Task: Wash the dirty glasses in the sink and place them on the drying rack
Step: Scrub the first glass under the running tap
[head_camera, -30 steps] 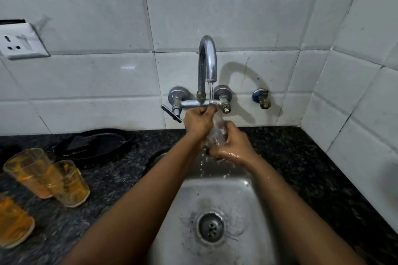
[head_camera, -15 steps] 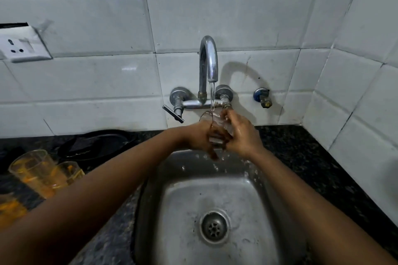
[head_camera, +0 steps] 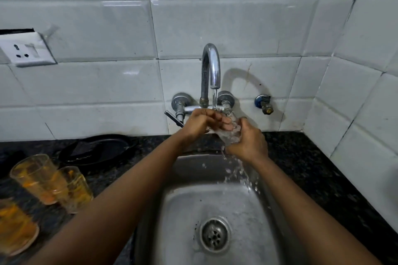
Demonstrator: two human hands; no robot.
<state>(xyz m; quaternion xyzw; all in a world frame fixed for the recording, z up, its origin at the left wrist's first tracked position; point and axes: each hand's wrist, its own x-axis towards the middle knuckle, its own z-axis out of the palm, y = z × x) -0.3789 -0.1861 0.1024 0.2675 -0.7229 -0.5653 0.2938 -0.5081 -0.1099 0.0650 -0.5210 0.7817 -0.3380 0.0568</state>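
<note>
A clear glass (head_camera: 231,134) is tilted under the running tap (head_camera: 210,71), above the steel sink (head_camera: 215,204). My right hand (head_camera: 247,142) grips its lower body from the right. My left hand (head_camera: 203,121) is at its mouth, with the fingers reaching inside. Water spills from the glass and splashes down into the sink. Three dirty glasses with orange residue stand on the counter at the left: a tall one (head_camera: 37,177), a shorter one (head_camera: 75,188) and one (head_camera: 15,229) cut off by the frame edge.
A black pan (head_camera: 99,149) lies on the dark granite counter (head_camera: 305,165) behind the dirty glasses. White tiled walls close in at the back and right. A wall socket (head_camera: 25,52) sits at the upper left. The sink drain (head_camera: 214,235) is open.
The glass has tipped over so that water now pours out of it into the sink. My left hand has risen to the glass's mouth with its fingers inside; my right hand has dropped lower on the glass.
</note>
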